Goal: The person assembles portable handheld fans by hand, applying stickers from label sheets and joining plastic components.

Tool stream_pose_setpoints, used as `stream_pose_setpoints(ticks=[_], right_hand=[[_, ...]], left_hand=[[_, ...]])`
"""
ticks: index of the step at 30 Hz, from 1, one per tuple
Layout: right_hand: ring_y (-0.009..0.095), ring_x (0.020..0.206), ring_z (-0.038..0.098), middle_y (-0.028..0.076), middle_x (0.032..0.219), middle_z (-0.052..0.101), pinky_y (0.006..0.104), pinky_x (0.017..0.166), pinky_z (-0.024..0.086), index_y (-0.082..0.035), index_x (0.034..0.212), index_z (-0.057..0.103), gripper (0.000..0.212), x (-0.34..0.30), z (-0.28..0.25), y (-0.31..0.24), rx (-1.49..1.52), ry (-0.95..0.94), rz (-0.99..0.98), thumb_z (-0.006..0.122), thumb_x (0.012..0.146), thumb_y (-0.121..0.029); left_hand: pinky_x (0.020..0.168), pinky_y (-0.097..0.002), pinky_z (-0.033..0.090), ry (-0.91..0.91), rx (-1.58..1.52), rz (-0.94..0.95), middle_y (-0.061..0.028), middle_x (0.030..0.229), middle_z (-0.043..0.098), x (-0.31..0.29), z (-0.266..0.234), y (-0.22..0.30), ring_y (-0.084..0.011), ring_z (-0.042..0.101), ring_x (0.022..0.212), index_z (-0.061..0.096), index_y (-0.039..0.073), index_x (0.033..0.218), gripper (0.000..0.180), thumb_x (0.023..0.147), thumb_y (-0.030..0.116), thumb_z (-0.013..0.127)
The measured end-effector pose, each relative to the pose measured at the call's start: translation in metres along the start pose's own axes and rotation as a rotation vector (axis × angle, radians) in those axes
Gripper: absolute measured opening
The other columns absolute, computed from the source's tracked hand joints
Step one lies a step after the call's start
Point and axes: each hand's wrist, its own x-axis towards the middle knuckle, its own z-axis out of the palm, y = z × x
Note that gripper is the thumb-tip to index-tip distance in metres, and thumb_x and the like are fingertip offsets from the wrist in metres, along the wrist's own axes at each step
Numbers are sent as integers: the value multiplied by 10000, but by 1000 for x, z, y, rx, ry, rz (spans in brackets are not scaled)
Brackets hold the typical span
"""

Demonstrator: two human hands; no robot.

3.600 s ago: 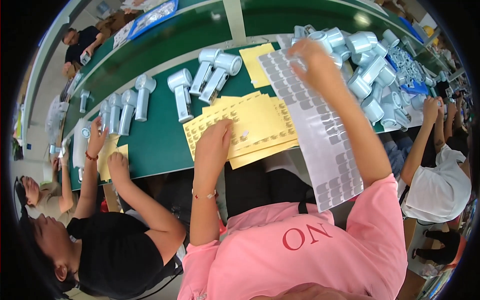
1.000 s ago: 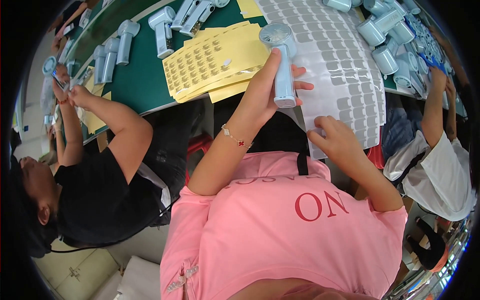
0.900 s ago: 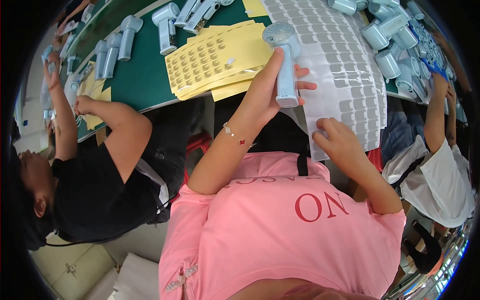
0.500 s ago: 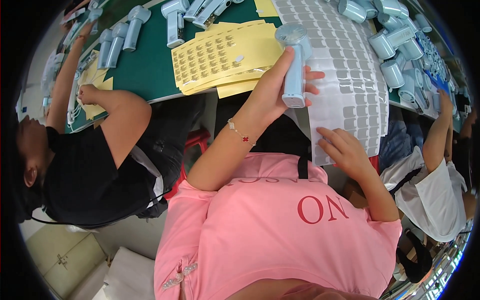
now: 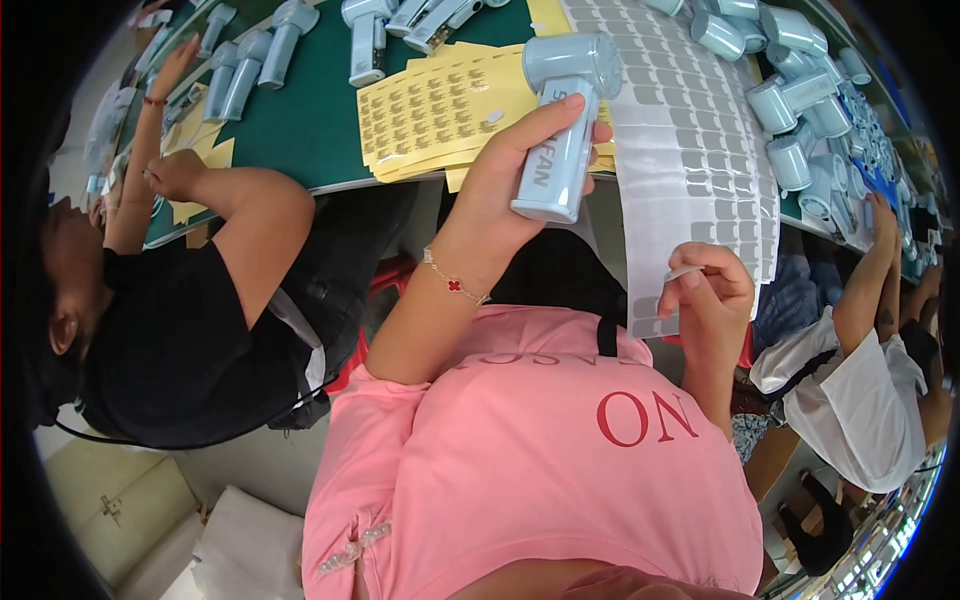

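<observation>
My left hand (image 5: 495,185) is wrapped round the handle of a light blue handheld fan (image 5: 556,150), its round head pointing up and away from me. Lettering along the handle faces up. Between the thumb and fingers of my right hand (image 5: 718,295) is a small pale sticker (image 5: 684,272), peeled off and slightly curled. That hand hovers over the near end of a long white sheet of grey stickers (image 5: 700,150), which hangs over the table edge. Left of the fan lies a stack of yellow sticker sheets (image 5: 430,120) with dark print.
On the green table (image 5: 310,140), several blue fans (image 5: 285,45) lie at the far left. A heap of fan parts (image 5: 800,100) fills the far right. A person in black (image 5: 180,320) sits at my left, another in white (image 5: 850,390) at my right.
My left hand has drawn the fan slightly left and turned it, so its lettered side shows. My right hand has risen from the sheet with a sticker pinched in its fingers.
</observation>
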Motion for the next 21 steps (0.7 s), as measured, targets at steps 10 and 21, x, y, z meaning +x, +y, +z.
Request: stream_pose_setpoints(ticks=[10,21], right_hand=[[107,649,579,129,927,610,195,554,480,55,905,590,118,18,59,-8,-250,-231,-94,594,794,95],[148,728,630,101,891,598,221,656,522,70,933,596,134,41,84,-13,-488,-171,-189,616,801,58]], left_hand=[[675,-271,514,94,-14,173,-118,910,622,-6,-3,0,-165,610,840,485,6,1149,358,918,279,499],[627,-289,516,85,-107,117,-125,889,615,-6,1,0,-174,608,782,501,10,1080,305,908,262,506]])
